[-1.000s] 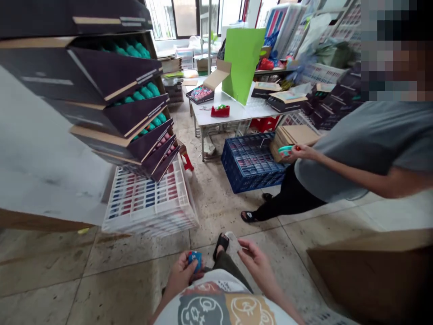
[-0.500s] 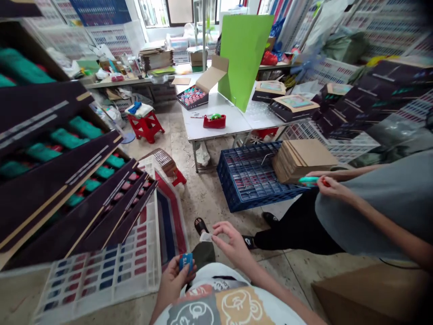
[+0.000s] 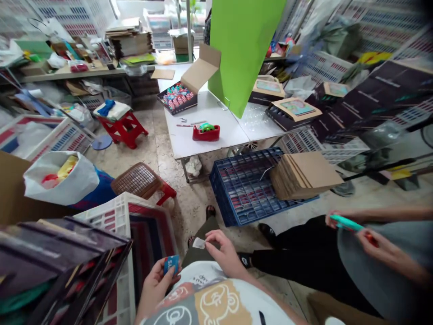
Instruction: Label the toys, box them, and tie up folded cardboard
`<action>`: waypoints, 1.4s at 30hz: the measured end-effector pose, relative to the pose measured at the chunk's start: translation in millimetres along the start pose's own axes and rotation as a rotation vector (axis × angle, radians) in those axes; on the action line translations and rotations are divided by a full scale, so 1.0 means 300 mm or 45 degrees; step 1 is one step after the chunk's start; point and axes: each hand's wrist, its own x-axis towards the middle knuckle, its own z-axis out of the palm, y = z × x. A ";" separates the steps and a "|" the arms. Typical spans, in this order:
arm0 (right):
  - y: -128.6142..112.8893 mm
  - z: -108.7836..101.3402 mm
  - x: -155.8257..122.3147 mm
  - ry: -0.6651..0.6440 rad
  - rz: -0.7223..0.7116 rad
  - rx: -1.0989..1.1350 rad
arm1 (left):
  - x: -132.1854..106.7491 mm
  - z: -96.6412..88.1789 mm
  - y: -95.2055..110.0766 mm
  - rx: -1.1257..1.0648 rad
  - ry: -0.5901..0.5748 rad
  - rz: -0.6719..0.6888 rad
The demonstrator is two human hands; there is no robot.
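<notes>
My left hand (image 3: 156, 280) is closed around a small blue card (image 3: 171, 262) with white letters, low in the head view and close to my body. To its right, my right hand (image 3: 221, 253) pinches a small whitish slip (image 3: 199, 243) between thumb and forefinger. The slip could be paper or thin plastic; I cannot tell which. A short gap separates the two hands, and they do not touch each other.
A white table (image 3: 223, 144) ahead bears a red tape dispenser (image 3: 207, 133), an open box (image 3: 182, 104) and a green board (image 3: 241, 58). A blue crate (image 3: 223, 194) with stacked cardboard (image 3: 307, 176) stands before it. Left are dark boxes (image 3: 61, 243) and a stool (image 3: 137, 180). A co-worker's hands (image 3: 379, 243) hold a teal item.
My view has moved forward, so the dark boxes sit lower at left and a white bag shows behind them. Both hands keep their hold. The co-worker's teal item appears lower and farther right.
</notes>
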 end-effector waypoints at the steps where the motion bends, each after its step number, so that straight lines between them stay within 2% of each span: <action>1: -0.008 0.000 0.046 -0.013 0.009 0.009 | 0.026 0.007 0.019 -0.010 0.033 -0.009; 4: -0.036 -0.017 0.197 -0.060 -0.001 0.039 | 0.108 0.032 0.089 -0.056 0.153 -0.016; 7: -0.060 -0.060 0.357 -0.080 -0.026 0.050 | 0.193 0.081 0.185 -0.056 0.176 -0.008; 12: -0.075 -0.166 0.602 -0.027 -0.015 0.047 | 0.342 0.244 0.372 0.050 0.147 0.014; 16: -0.072 -0.251 0.750 0.016 -0.009 0.027 | 0.464 0.388 0.501 0.122 0.075 0.029; 20: -0.072 -0.324 0.865 0.085 0.053 0.046 | 0.600 0.489 0.631 0.280 -0.015 0.187; 24: -0.094 -0.381 0.975 0.238 0.084 0.136 | 0.766 0.580 0.800 0.367 -0.150 0.361; 26: -0.123 -0.394 1.040 0.317 0.123 0.181 | 0.860 0.626 0.896 0.337 -0.236 0.379; 30: -0.210 -0.363 1.205 0.398 0.224 0.333 | 1.053 0.691 1.092 0.317 -0.473 0.288; 33: -0.279 -0.290 1.353 0.408 0.274 0.457 | 1.166 0.707 1.237 0.344 -0.662 0.160; 37: -0.360 -0.175 1.540 0.387 0.355 0.536 | 1.273 0.696 1.418 0.339 -0.869 -0.080; 40: -0.410 -0.112 1.639 0.341 0.399 0.510 | 1.338 0.679 1.515 0.394 -0.976 -0.222; 42: -0.433 -0.091 1.678 0.316 0.413 0.431 | 1.371 0.669 1.551 0.440 -1.021 -0.285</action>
